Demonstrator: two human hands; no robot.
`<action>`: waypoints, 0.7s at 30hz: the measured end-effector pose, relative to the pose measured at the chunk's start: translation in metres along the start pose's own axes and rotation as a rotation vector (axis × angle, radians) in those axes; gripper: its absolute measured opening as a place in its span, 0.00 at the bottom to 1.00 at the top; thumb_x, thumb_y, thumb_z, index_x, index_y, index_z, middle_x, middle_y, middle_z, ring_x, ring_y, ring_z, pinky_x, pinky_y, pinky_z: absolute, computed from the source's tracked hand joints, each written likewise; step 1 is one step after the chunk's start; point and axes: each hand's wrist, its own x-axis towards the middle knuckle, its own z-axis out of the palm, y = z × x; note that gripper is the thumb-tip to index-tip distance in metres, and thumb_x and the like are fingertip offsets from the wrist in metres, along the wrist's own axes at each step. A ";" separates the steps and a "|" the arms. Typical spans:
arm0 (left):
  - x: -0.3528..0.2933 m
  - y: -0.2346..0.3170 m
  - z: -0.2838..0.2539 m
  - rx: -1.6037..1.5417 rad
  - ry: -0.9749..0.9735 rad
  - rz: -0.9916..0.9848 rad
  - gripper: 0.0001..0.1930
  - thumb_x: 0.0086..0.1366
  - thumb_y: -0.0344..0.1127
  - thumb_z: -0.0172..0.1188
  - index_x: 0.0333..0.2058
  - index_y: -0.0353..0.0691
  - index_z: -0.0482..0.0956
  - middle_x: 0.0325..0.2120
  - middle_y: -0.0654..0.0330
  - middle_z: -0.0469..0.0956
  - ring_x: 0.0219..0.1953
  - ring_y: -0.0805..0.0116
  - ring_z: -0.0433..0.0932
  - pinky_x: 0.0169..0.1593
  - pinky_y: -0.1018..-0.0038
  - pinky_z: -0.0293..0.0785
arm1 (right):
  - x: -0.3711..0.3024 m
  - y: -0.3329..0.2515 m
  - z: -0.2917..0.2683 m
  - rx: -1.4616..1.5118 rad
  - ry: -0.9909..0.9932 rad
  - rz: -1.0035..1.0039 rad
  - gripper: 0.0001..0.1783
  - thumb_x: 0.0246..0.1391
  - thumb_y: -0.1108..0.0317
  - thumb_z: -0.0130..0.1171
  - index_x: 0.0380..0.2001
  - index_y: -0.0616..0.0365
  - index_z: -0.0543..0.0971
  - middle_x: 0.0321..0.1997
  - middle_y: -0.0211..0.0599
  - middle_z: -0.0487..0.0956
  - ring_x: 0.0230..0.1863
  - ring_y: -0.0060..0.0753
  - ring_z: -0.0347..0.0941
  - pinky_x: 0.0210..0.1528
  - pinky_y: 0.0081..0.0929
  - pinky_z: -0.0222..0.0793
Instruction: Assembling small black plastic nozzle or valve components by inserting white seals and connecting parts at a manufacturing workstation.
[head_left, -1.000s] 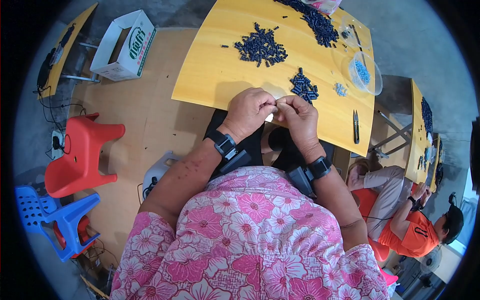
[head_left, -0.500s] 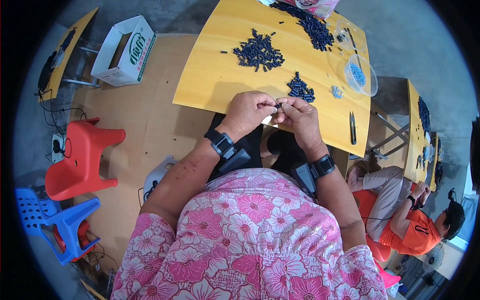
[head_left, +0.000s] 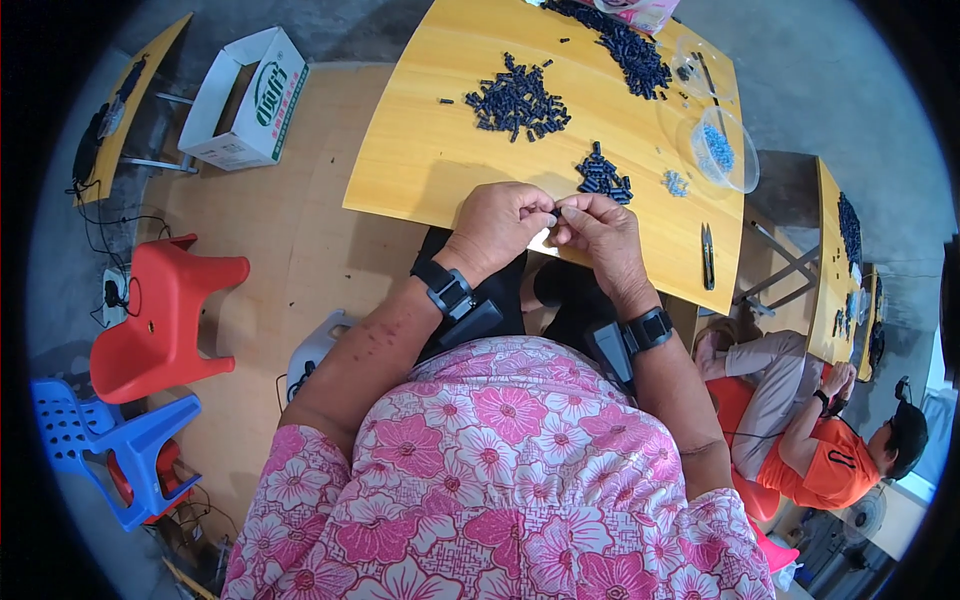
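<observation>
Black piece (head_left: 556,212), mostly hidden, sits pinched between both hands (head_left: 500,222) (head_left: 606,230); its shape is unclear.

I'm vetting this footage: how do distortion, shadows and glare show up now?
Head view: edges of the yellow table curve and the corners go black; a soft shadow falls beside the left hand; a pale patch beside the right hand may be glare; the pinched dark piece is too small to resolve.
</observation>
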 end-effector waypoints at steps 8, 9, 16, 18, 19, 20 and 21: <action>-0.001 -0.003 0.001 0.268 0.043 0.217 0.05 0.54 0.36 0.64 0.27 0.44 0.83 0.24 0.58 0.78 0.33 0.56 0.77 0.36 0.62 0.74 | 0.003 -0.002 -0.001 -0.139 0.023 0.022 0.02 0.56 0.76 0.57 0.32 0.64 0.78 0.24 0.34 0.78 0.26 0.23 0.75 0.33 0.20 0.73; -0.001 -0.004 0.001 0.266 0.041 0.216 0.05 0.54 0.36 0.64 0.27 0.44 0.83 0.24 0.58 0.78 0.33 0.56 0.77 0.36 0.62 0.74 | 0.003 -0.002 -0.001 -0.139 0.025 0.024 0.02 0.56 0.76 0.57 0.32 0.64 0.78 0.24 0.34 0.78 0.26 0.23 0.75 0.33 0.20 0.73; -0.001 -0.005 0.001 0.281 0.092 0.325 0.03 0.50 0.31 0.65 0.25 0.40 0.82 0.23 0.58 0.77 0.30 0.57 0.77 0.34 0.65 0.73 | 0.006 -0.004 -0.001 -0.208 0.013 0.034 0.01 0.54 0.79 0.58 0.31 0.64 0.77 0.24 0.33 0.78 0.25 0.22 0.74 0.31 0.20 0.72; -0.002 -0.006 0.001 0.282 0.097 0.333 0.03 0.51 0.31 0.65 0.25 0.41 0.82 0.23 0.58 0.77 0.30 0.57 0.77 0.34 0.65 0.73 | 0.006 -0.007 0.000 -0.221 0.002 0.036 0.01 0.54 0.79 0.58 0.32 0.64 0.77 0.24 0.33 0.78 0.24 0.22 0.74 0.31 0.20 0.72; -0.004 -0.005 0.001 0.284 0.112 0.337 0.02 0.51 0.31 0.65 0.25 0.41 0.82 0.23 0.59 0.77 0.30 0.58 0.77 0.34 0.65 0.74 | 0.006 -0.010 0.000 -0.207 0.007 0.020 0.02 0.55 0.78 0.57 0.33 0.64 0.77 0.25 0.33 0.78 0.25 0.22 0.74 0.32 0.20 0.72; -0.004 -0.004 0.002 0.286 0.127 0.341 0.02 0.51 0.31 0.65 0.25 0.42 0.82 0.23 0.59 0.77 0.30 0.58 0.77 0.35 0.65 0.74 | 0.006 -0.012 0.000 -0.192 0.013 0.003 0.03 0.56 0.78 0.56 0.34 0.64 0.78 0.25 0.33 0.78 0.25 0.22 0.74 0.32 0.20 0.72; -0.004 -0.005 0.002 0.285 0.127 0.339 0.02 0.51 0.31 0.65 0.25 0.42 0.82 0.23 0.59 0.77 0.30 0.58 0.77 0.35 0.65 0.74 | 0.008 -0.014 0.002 -0.193 0.012 0.005 0.03 0.56 0.78 0.56 0.34 0.64 0.78 0.25 0.33 0.78 0.25 0.22 0.74 0.32 0.20 0.72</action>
